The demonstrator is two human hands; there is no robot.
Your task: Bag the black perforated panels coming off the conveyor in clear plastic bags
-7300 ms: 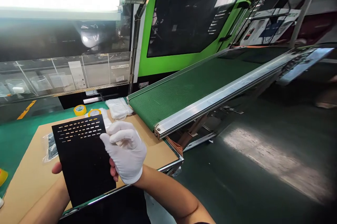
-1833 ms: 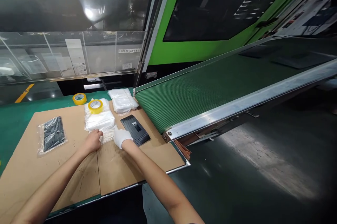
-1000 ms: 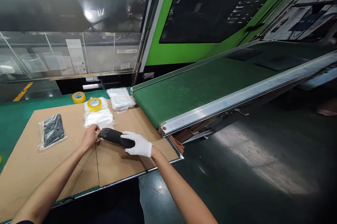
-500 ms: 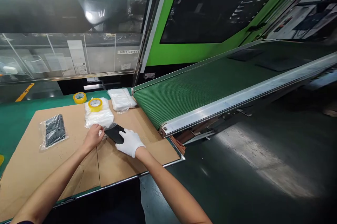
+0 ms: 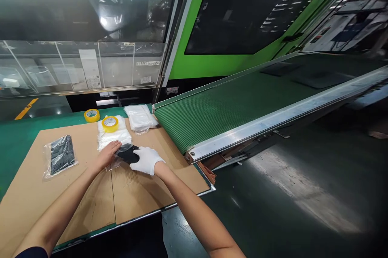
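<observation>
While we hold the black panel (image 5: 127,154) low over the cardboard sheet (image 5: 136,197), our bare left hand (image 5: 105,157) lies flat, fingers together, on a clear bag (image 5: 112,164), and our gloved right hand (image 5: 147,161) grips the panel, which sat more tilted before.

A white fabric glove (image 5: 147,161) is worn on the right hand (image 5: 147,161), covering the fingers and palm separately stitched and ending at the wrist. The left hand (image 5: 106,157) is seen ungloved. Both forearms are uncovered from wrist to the lower frame edge: left forearm (image 5: 57,209), right forearm (image 5: 194,217). A dark navy sleeve (image 5: 32,253) is recorded at the lower left corner, at the end of the left arm; its cut and fabric are not resolved.
</observation>
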